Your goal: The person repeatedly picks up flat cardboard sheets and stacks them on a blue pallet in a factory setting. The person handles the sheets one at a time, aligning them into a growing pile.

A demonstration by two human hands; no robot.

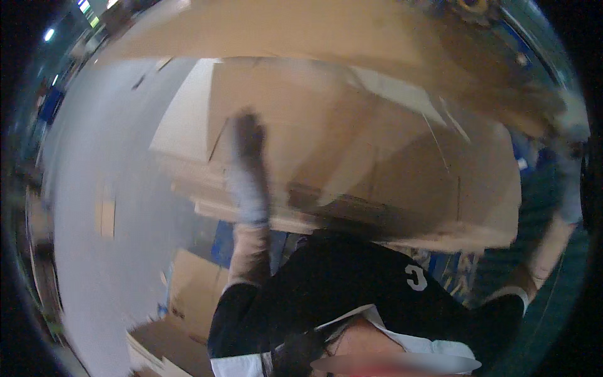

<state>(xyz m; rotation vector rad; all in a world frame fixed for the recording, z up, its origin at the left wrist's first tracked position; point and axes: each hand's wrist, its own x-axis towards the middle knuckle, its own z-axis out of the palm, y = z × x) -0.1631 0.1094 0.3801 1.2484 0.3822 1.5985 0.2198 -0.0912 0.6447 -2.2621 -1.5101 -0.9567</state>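
Observation:
A stack of flat brown cardboard sheets [402,157] lies in front of me, with a pale face showing at its left side. Above its far side, a large cardboard sheet [282,28] is raised and blurred. My right hand [570,119], in a pale glove at the far right, grips the right end of that raised sheet; its fingers are partly hidden and blurred. Over the left part of the stack is my left hand [247,141], in a grey glove with darker fingers. Motion smears those fingers, and nothing shows in that hand.
An open cardboard box [166,339] stands on the floor at lower left, with a flap [195,283] raised. Grey floor [125,169] stretches along the left, with a small cardboard piece [108,218] on it. Blue objects [223,242] show beneath the stack.

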